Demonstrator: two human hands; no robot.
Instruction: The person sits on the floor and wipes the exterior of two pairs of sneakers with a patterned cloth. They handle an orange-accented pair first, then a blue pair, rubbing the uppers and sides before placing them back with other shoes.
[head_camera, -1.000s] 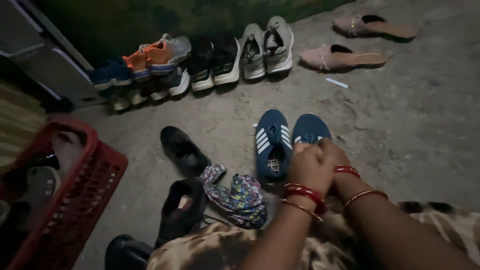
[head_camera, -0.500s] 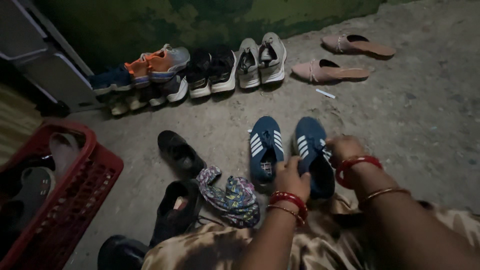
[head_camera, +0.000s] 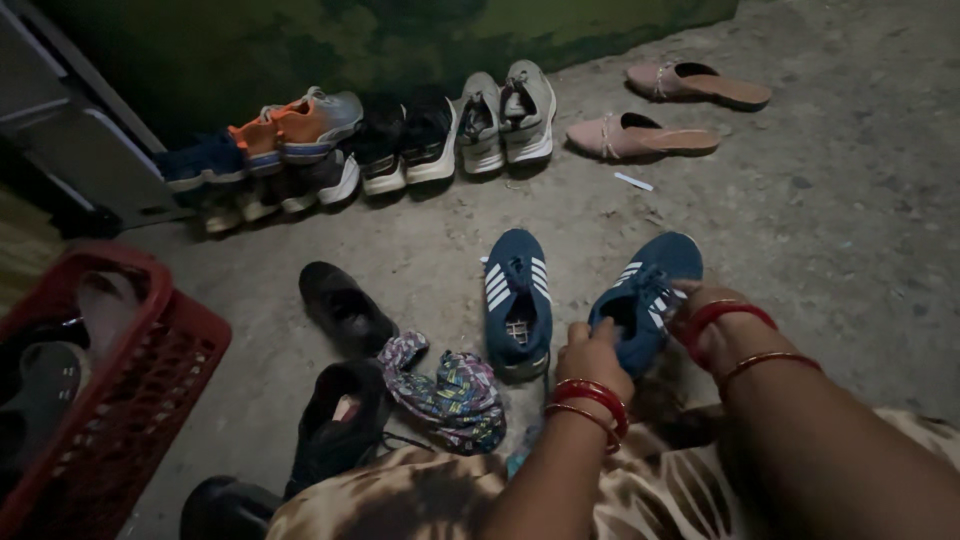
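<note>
- The person's left hand (head_camera: 595, 352) and right hand (head_camera: 700, 312) are both grasping a blue sneaker with white stripes (head_camera: 645, 295), the left at its heel end and the right at its outer side by the opening.
- That sneaker is pointing up and to the right on the concrete floor (head_camera: 820, 220), its toe angling away from its mate (head_camera: 517, 300), which is lying flat just to the left, untouched.
- Red bangles (head_camera: 590, 395) are circling the left wrist, and similar ones are sitting on the right wrist.
- A crumpled multicoloured cloth (head_camera: 445, 390) is lying near the mate's heel, between it and two black shoes (head_camera: 340, 310) to the left.
- A red plastic basket (head_camera: 140, 400) is standing at the left edge, holding footwear that is too dark to tell apart.
- A row of sneakers (head_camera: 400, 140) is lining the green wall at the top: blue, orange and grey, black and white, then a grey pair.
- Two pink sandals (head_camera: 640, 135) are lying apart from the row at the upper right, with a small white scrap (head_camera: 632, 181) just below them.
- A patterned brown and cream garment (head_camera: 640, 490) is covering the person's lap at the bottom.
</note>
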